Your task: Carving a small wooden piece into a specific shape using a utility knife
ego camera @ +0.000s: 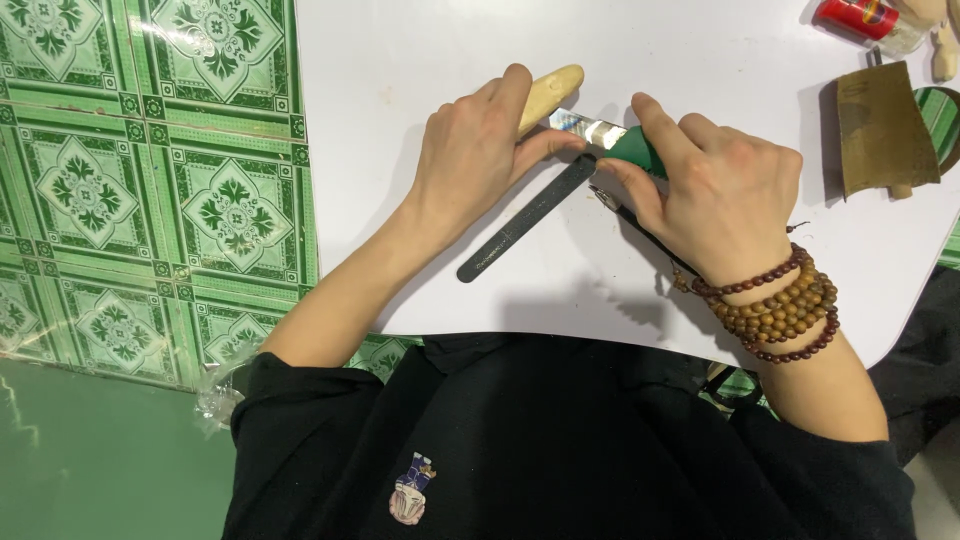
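Pale wooden piece (552,90), rounded at its far end, lies on the white table (420,60) under the left hand (470,150), whose fingers curl over it and pin it down, the thumb pressing toward the blade. Right hand (725,190) is closed around the green handle (635,150) of a carving knife, index finger extended along the top; the shiny blade (580,124) meets the wood right beside the left thumb. A long dark file (525,220) lies on the table just below both hands, and a thin dark tool (640,225) runs out from under the right palm. Strands of wooden beads (775,305) circle the right wrist. Risk noted: the edge sits very near the left thumb, so a slip along the grain or a sudden release of the cut could carry the blade into it; the small workpiece could also roll, since one hand alone restrains it. The loose file close by could be knocked. Limits of view: the contact point between blade and wood is partly covered by the fingers, so cutting direction cannot be judged. A red can (860,18), a brown sheet (880,125) and other items at the upper right are cut off by the frame.
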